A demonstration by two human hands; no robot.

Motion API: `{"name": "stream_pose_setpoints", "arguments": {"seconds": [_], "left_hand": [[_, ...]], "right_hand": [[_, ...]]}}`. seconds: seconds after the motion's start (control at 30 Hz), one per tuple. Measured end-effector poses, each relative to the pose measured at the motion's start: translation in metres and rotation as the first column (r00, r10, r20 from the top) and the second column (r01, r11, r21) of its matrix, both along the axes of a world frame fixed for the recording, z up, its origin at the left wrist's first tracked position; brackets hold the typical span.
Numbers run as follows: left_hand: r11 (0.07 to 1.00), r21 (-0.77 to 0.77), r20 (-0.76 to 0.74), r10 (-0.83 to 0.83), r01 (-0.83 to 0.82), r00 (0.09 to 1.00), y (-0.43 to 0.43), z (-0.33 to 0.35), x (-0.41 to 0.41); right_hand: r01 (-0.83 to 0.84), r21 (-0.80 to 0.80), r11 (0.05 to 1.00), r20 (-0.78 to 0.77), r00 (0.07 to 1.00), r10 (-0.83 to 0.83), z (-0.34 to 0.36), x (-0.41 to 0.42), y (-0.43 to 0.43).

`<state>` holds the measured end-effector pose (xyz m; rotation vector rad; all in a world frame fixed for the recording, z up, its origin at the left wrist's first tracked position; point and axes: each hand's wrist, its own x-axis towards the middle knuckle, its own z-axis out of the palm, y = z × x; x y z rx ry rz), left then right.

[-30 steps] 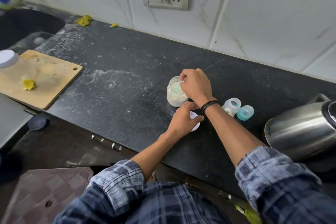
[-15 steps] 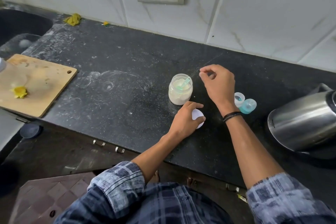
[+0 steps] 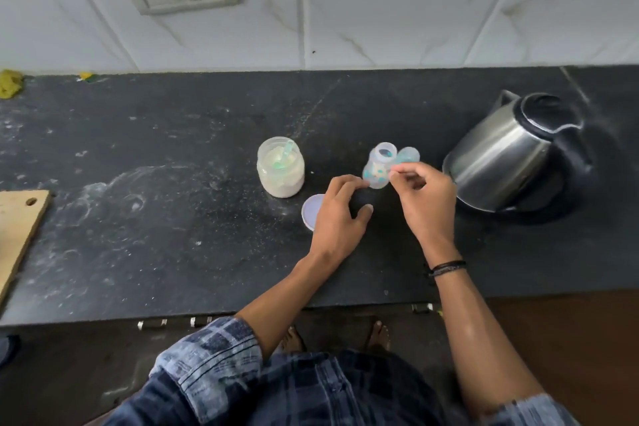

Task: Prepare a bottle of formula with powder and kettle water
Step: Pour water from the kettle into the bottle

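Left hand (image 3: 340,214): has come off the flat round white lid (image 3: 310,214) it rested on half a second ago. Fingers loose and spread, index tip touching the small clear plastic baby bottle (image 3: 377,172), thumb apart.

Right hand (image 3: 427,199): has moved over from beside the jar; thumb and forefinger pinch the bottle's right side.

Bottle: mouth open, apparently standing on the black stone counter (image 3: 173,235), between the clear powder jar (image 3: 280,176) and the steel electric kettle (image 3: 508,156). Teal dome cap (image 3: 409,157) just behind it. Green scoop (image 3: 285,157) sits in the powder.

Judgement: attention has switched from jar to bottle, likely to place it for filling. Bottle contents unreadable.
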<state>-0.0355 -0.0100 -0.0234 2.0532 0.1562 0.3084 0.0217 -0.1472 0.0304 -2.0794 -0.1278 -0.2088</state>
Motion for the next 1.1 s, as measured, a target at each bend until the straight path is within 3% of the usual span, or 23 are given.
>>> {"name": "stream_pose_setpoints", "arguments": {"seconds": [0.17, 0.4, 0.5, 0.6, 0.7, 0.77, 0.87, 1.0, 1.1], "left_hand": [[0.997, -0.003, -0.005, -0.080, 0.080, 0.997, -0.026, 0.002, 0.010], [0.995, -0.076, -0.022, -0.072, 0.070, 0.997, -0.083, 0.016, 0.035], [0.991, -0.113, -0.019, -0.068, 0.065, 0.998, -0.111, 0.018, 0.043], [0.990, -0.132, -0.010, -0.048, 0.046, 0.999, -0.137, 0.019, 0.051], [0.989, -0.148, -0.022, -0.023, 0.019, 1.000, -0.158, 0.016, 0.058], [0.988, -0.157, -0.025, 0.001, -0.005, 1.000, -0.169, 0.014, 0.062], [0.984, -0.172, -0.029, 0.039, -0.043, 0.999, -0.182, 0.011, 0.066], [0.981, -0.182, -0.036, 0.058, -0.064, 0.998, -0.190, 0.008, 0.070], [0.981, -0.184, -0.036, 0.048, -0.054, 0.998, -0.189, 0.010, 0.072]], "right_hand": [[0.072, 0.017, 0.997, -0.023, 0.997, -0.071, -0.002, -0.002, -0.035], [0.100, 0.048, 0.994, 0.028, 0.994, -0.101, 0.010, 0.002, -0.090], [0.095, 0.036, 0.995, 0.145, 0.984, -0.099, 0.016, 0.003, -0.119], [0.120, -0.018, 0.993, 0.364, 0.925, -0.106, 0.019, 0.005, -0.147], [0.232, -0.036, 0.972, 0.516, 0.837, -0.181, 0.017, 0.008, -0.169], [0.325, -0.029, 0.945, 0.538, 0.802, -0.259, 0.013, 0.012, -0.179], [0.334, 0.068, 0.940, 0.415, 0.847, -0.331, 0.006, 0.021, -0.188], [0.247, 0.285, 0.926, 0.086, 0.956, -0.282, 0.004, 0.025, -0.188], [0.263, 0.374, 0.889, -0.065, 0.964, -0.258, 0.004, 0.026, -0.186]]}}
